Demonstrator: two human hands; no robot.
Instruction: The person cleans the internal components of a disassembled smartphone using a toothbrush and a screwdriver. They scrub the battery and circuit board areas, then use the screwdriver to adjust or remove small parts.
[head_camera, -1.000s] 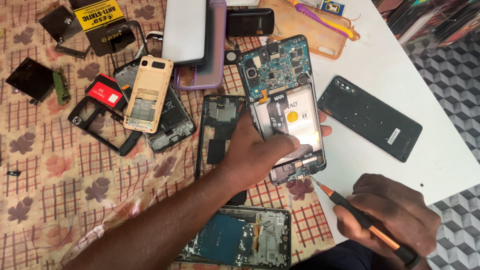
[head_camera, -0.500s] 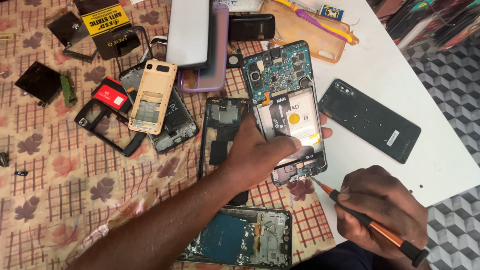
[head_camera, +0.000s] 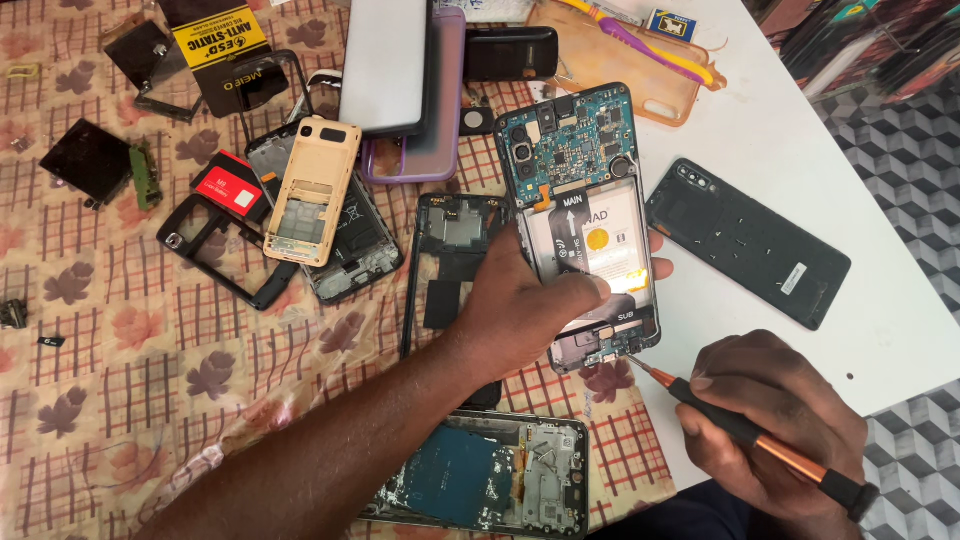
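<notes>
Fingers (head_camera: 585, 290) of left hand (head_camera: 520, 300) press flat on opened blue-board smartphone (head_camera: 585, 220); right hand (head_camera: 775, 420) fingers clamp orange-black screwdriver (head_camera: 750, 440), tip just beyond at phone's bottom edge. Tip may slip, gouging board.

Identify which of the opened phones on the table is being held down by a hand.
The opened phone with the blue circuit board and white battery; the left hand presses it, while the others lie untouched.

An opened smartphone (head_camera: 585, 215), its back cover removed, is laid face down at the table's edge, blue circuit board and white battery exposed. A slim screwdriver (head_camera: 755, 440) with black grip and orange shaft is angled, tip set at the phone's bottom edge.
</notes>
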